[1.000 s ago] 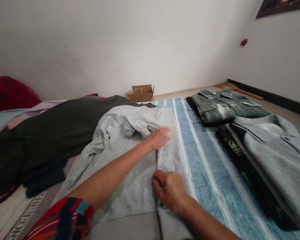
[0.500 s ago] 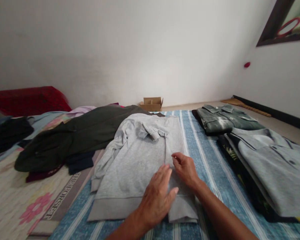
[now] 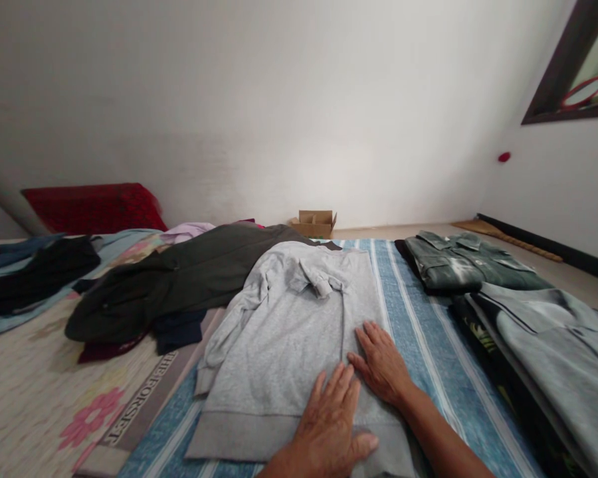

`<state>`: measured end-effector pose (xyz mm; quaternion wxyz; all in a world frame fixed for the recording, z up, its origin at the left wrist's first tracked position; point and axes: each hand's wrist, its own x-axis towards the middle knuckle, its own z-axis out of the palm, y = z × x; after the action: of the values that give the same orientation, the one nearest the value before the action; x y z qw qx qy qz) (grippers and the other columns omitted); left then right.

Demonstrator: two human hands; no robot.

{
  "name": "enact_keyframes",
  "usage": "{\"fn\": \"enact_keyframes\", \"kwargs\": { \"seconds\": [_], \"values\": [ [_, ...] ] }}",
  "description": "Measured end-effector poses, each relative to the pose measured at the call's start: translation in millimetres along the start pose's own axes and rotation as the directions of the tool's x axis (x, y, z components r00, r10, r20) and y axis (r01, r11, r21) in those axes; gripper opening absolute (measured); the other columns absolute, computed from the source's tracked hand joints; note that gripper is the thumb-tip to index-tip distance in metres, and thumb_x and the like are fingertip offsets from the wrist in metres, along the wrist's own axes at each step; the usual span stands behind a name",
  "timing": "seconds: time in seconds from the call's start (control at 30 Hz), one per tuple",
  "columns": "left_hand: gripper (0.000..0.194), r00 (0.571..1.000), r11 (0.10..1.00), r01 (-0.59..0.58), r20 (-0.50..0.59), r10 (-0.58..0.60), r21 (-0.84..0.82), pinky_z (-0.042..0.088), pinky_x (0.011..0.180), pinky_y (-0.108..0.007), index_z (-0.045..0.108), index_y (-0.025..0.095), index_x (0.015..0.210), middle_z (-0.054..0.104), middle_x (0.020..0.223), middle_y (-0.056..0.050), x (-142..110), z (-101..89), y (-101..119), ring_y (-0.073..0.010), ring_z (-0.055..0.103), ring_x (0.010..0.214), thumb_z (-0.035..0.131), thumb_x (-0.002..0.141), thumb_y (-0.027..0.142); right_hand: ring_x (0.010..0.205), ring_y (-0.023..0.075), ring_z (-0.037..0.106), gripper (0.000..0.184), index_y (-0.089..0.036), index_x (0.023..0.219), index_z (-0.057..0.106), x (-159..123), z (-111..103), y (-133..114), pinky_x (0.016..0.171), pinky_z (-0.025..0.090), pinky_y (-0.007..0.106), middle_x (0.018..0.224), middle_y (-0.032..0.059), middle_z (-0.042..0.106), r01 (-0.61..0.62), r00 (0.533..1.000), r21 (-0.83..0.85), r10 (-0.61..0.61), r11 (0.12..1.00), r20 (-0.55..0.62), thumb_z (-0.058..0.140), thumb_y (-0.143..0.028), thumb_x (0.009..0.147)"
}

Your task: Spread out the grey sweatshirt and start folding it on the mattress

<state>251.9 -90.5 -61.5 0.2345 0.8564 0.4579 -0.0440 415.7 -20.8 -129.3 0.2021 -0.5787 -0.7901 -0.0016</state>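
A light grey sweatshirt (image 3: 274, 352) lies spread on a blue striped cloth, its right side folded inward and one sleeve doubled over near the top. My left hand (image 3: 331, 415) rests flat on its lower part, fingers stretched out. Just up and to the right, my right hand (image 3: 379, 358) lies on the folded side panel, fingers extended and pointing away. Neither hand grips the fabric. The sweatshirt's lower right corner is partly hidden by my arms and the frame edge.
Dark green garments (image 3: 194, 265) lie to the left, touching the sweatshirt. Folded grey clothes (image 3: 553, 345) and a folded green denim jacket (image 3: 468, 259) are stacked on the right. A cardboard box (image 3: 315, 223) sits by the wall. The blue striped cloth (image 3: 418, 332) runs between.
My right hand has opened from a loosely curled shape and now lies flat on the sweatshirt. The left hand stays flat on it. The whole view has shifted slightly.
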Motion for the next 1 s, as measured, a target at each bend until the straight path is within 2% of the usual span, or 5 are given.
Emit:
{"fn": "enact_keyframes", "kwargs": {
  "seconds": [0.23,0.6,1.0],
  "values": [
    [0.075,0.997,0.999,-0.041,-0.069,0.039,-0.033,0.002,0.115,-0.044,0.025,0.012,0.145,0.013,0.154,-0.011,-2.7,8.1,-3.4,-0.0231,0.004,0.142,0.033,0.089,0.061,0.131,0.0312,0.036,0.051,-0.01,0.129,0.053,-0.7,-2.1,0.6,0.105,0.032,0.045,0.137,0.0183,0.046,0.012,1.0,-0.012,-0.012,1.0,0.003,0.043,-0.044,0.091],
    [0.077,0.993,0.998,-0.057,-0.103,0.056,-0.008,0.002,0.116,-0.044,0.027,0.012,0.145,0.014,0.154,-0.012,-2.1,17.1,-7.8,-0.0228,0.005,0.142,0.03,0.088,0.064,0.13,0.0307,0.038,0.049,-0.011,0.127,0.055,-0.8,-1.4,1.9,0.104,0.034,0.044,0.135,0.0183,0.048,0.011,1.0,-0.005,-0.011,1.0,0.004,0.045,-0.042,0.09],
    [0.075,0.993,0.998,-0.064,-0.102,0.062,-0.02,0.003,0.115,-0.044,0.027,0.012,0.145,0.016,0.154,-0.012,-2.5,12.9,-4.9,-0.0229,0.006,0.142,0.03,0.089,0.063,0.129,0.0319,0.038,0.05,-0.01,0.126,0.054,-1.6,0.8,4.7,0.103,0.034,0.046,0.135,0.0189,0.047,0.024,1.0,0.02,-0.023,1.0,-0.008,0.044,-0.044,0.09]
  ]
}}
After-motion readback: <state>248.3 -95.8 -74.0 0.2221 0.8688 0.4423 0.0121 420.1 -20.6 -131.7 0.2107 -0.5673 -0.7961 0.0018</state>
